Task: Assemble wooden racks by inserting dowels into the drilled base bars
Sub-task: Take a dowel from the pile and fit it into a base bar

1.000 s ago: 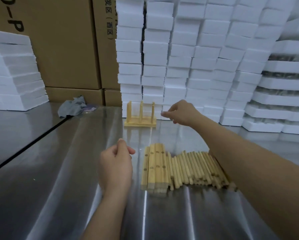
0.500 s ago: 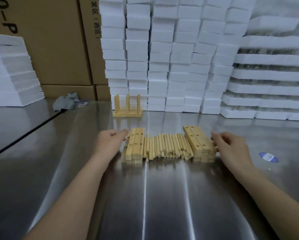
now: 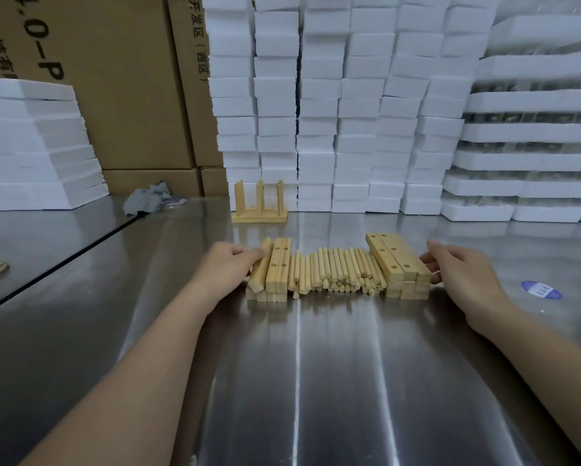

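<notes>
The base bars [image 3: 279, 264] are pale yellow wood with small dark round holes. The dowels [image 3: 336, 270] and the rack [image 3: 259, 213] have the same pale wood colour. The tabletop [image 3: 316, 381] is silver-grey with bright streaks. The foam blocks [image 3: 316, 95] are white, the cardboard boxes [image 3: 124, 95] brown with black print, and the cloth [image 3: 146, 201] grey. The sticker [image 3: 541, 290] is blue, perhaps with white marks.
</notes>
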The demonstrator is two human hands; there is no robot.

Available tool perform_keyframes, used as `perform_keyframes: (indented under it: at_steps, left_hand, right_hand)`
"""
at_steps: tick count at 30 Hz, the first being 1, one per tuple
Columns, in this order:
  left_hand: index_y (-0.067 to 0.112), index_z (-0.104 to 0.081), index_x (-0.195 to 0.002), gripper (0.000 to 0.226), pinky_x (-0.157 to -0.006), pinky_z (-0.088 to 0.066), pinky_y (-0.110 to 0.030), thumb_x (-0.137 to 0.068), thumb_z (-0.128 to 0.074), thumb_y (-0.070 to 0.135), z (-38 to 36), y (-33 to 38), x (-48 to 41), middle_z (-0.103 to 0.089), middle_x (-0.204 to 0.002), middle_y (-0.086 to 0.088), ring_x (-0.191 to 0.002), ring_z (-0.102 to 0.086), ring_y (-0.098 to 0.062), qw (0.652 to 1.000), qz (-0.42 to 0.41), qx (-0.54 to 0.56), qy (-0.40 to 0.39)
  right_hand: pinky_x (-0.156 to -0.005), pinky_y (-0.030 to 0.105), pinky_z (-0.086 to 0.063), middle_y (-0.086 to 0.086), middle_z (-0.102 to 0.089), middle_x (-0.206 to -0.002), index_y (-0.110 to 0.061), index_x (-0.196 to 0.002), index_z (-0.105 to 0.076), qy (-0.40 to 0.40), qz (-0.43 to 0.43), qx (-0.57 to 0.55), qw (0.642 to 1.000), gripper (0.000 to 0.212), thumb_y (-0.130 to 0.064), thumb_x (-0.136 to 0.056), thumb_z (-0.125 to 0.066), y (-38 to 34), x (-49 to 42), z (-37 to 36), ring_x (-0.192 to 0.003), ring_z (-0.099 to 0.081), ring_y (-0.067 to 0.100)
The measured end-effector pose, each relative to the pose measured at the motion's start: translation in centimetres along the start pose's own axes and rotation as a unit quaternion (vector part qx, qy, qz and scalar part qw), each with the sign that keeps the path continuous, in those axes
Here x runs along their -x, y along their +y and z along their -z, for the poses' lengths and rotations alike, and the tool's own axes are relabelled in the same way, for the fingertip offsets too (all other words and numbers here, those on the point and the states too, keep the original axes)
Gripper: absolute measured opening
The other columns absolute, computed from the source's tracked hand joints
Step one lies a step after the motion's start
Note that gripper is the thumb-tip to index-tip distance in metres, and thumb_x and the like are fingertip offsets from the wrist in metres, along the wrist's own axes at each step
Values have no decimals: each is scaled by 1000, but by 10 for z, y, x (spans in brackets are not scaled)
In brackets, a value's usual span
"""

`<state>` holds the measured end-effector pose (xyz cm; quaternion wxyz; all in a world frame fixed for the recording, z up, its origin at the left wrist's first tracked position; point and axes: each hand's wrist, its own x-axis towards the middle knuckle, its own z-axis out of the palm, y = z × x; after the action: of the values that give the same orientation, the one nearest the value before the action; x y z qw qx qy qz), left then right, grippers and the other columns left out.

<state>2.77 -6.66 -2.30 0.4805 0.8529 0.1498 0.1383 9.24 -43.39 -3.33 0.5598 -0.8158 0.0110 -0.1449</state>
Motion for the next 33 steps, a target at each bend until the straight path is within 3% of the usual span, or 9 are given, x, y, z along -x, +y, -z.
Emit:
perform_keyframes:
  at_steps: [4, 9, 11, 16, 20, 22, 25, 30, 33]
  left_hand:
    - [-3, -76, -86, 48, -78, -56, -42, -101, -66, 41, 0, 3, 5, -76, -83, -15, -69, -68, -19, 995, -15, 39, 86]
    - [20, -71, -77, 39, -55, -42, -19, -107, -60, 42, 16, 40, 22, -63, -59, 16, -50, -52, 4, 936, -128, 186, 271]
    - [23, -74, -82, 36, -51, -46, -12, -109, -58, 41, 17, 56, 37, -72, -68, 17, -56, -63, 5, 934, -157, 215, 236]
    - [17, -79, -105, 33, -57, -58, -24, -112, -54, 37, -2, 87, 69, -82, -91, 4, -67, -74, -8, 962, -181, 205, 18]
    - [19, -80, -110, 32, -77, -61, -50, -110, -56, 41, -18, 90, 79, -83, -92, 1, -76, -75, -17, 962, -222, 122, -103]
    - [21, -81, -110, 28, -74, -63, -47, -109, -59, 39, -22, 87, 81, -83, -92, 0, -79, -77, -15, 954, -230, 126, -145]
    - [17, -82, -106, 29, -67, -59, -24, -107, -62, 38, -26, 85, 82, -83, -90, -5, -80, -78, -12, 944, -234, 131, -192]
    - [22, -78, -115, 34, -63, -52, -27, -100, -64, 49, -20, 85, 79, -82, -99, -7, -72, -74, -16, 942, -188, 136, -244]
    - [25, -82, -111, 25, -68, -50, -26, -97, -73, 43, -8, 85, 75, -82, -101, -2, -74, -71, -10, 954, -188, 155, -176]
  right_hand:
    - [-68, 35, -48, 4, -76, -86, -18, -85, -77, 11, 12, 2, 1000, 40, -46, -103, -54, -4, 4, 0, -74, -66, 19]
    - [-68, 27, -47, 3, -71, -79, -18, -84, -74, 95, 120, -52, 987, 36, -36, -107, -53, -29, 23, 5, -65, -59, 6]
    - [-67, 25, -48, -1, -68, -74, -16, -85, -74, 89, 174, -68, 978, 37, -35, -108, -53, -48, 36, 2, -66, -59, 5]
    - [-62, 18, -51, -8, -70, -80, -21, -102, -76, -42, 248, -110, 962, 18, -31, -106, -61, -82, 79, -22, -68, -63, 4]
    - [-60, 27, -50, 5, -67, -85, -37, -122, -71, -123, 226, -148, 955, 24, -48, -102, -64, -86, 93, -38, -65, -61, 16]
    - [-55, 27, -44, 5, -61, -71, -31, -114, -74, -146, 199, -179, 952, 25, -50, -102, -63, -86, 93, -38, -58, -54, 13]
    - [-50, 25, -40, 1, -57, -64, -18, -97, -78, -151, 146, -229, 950, 36, -50, -101, -64, -85, 88, -35, -53, -48, 13]
    - [-49, 22, -40, -1, -61, -71, -17, -103, -80, -175, 96, -323, 925, 30, -44, -101, -66, -88, 78, -25, -57, -53, 12]
    - [-52, 22, -43, 1, -70, -88, -21, -108, -81, -227, 92, -328, 913, 26, -39, -95, -68, -88, 68, -15, -68, -60, 13]
